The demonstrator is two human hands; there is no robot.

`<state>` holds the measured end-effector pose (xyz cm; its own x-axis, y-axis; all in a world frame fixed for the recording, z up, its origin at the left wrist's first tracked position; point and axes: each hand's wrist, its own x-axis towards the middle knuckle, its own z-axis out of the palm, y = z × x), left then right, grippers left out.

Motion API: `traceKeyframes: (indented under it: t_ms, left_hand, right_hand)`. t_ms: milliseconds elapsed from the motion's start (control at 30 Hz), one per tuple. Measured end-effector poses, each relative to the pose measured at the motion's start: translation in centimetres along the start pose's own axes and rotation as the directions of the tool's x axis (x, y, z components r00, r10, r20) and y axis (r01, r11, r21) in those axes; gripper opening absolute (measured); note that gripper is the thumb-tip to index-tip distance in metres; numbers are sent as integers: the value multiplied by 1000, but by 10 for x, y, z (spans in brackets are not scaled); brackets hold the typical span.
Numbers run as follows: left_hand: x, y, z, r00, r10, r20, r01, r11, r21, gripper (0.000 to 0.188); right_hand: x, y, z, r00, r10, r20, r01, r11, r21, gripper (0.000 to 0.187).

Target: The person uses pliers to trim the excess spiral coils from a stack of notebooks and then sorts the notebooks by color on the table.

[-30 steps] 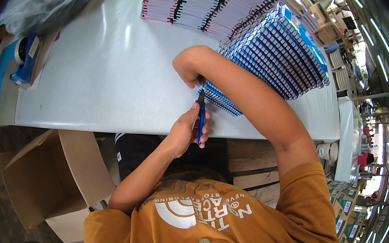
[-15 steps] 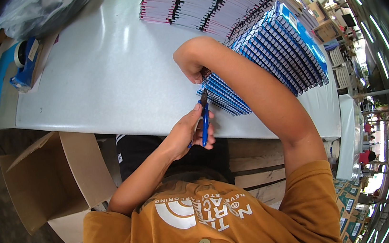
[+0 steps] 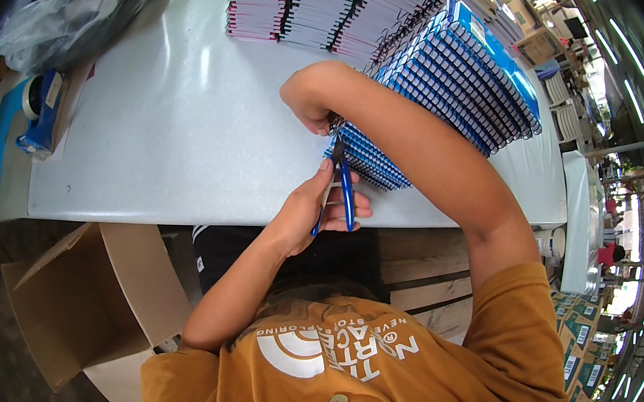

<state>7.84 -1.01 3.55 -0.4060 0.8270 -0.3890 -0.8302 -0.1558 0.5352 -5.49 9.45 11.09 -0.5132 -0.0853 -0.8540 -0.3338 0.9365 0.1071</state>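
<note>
While the blue-handled cutters (image 3: 347,190) sit mid-frame, tip up at the near-left corner of the blue wire-bound notebooks (image 3: 467,81), the right forearm crosses over that stack and hides part of it. Notebooks run from frame centre to upper right, coil edges facing the person.

Left hand (image 3: 311,206): has the cutters, handles spread, thumb along the near side, fingers loosely behind, not squeezed tight. Tip is dark and small; can't tell if the jaws are on wire or just beside it. Right hand (image 3: 310,95): fingers curled down right by the same corner, mostly hidden behind the hand; can't tell how far open, or whether they pinch a wire end.

Risks, my read: right fingers very near the cutting tip, so a slip could nick skin. Tip among close-packed coils, so poor aim could catch the wrong loop. Forearm over the stack could drag it askew if it drops.

Pose: right elbow wide at right of frame, wrist bent sharply down. Left forearm rises from lower left, wrist near straight.

Around: white counter (image 3: 156,140) underneath, more bound stacks (image 3: 339,0) top centre, tape dispenser (image 3: 46,113) upper left, open carton (image 3: 140,277) lower left.
</note>
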Motion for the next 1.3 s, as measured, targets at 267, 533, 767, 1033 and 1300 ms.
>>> traceKeyframes:
  t_ms: [267,533,767,1033,1300]
  left_hand:
    - [14,-3,-29,894,103,436,-15,979,-202,55]
    - [4,8,12,999,27,-22,-28,997,-70,52]
    - [-2,3,-2,995,42,89,-46,998,50,54]
    - [5,10,-4,985,55,161,-61,998,30,55]
    - [0,15,27,999,44,-15,-45,995,-86,50]
  right_hand:
    - [3,6,2,999,-5,-31,4,999,-35,19]
    - [-27,-7,-11,994,109,-27,-110,993,-42,31]
    - [-29,3,-12,998,29,-53,-32,997,-72,20]
    - [-32,3,-13,998,-12,-55,8,998,-63,19]
    - [-23,6,-11,998,64,-29,-66,995,-77,20]
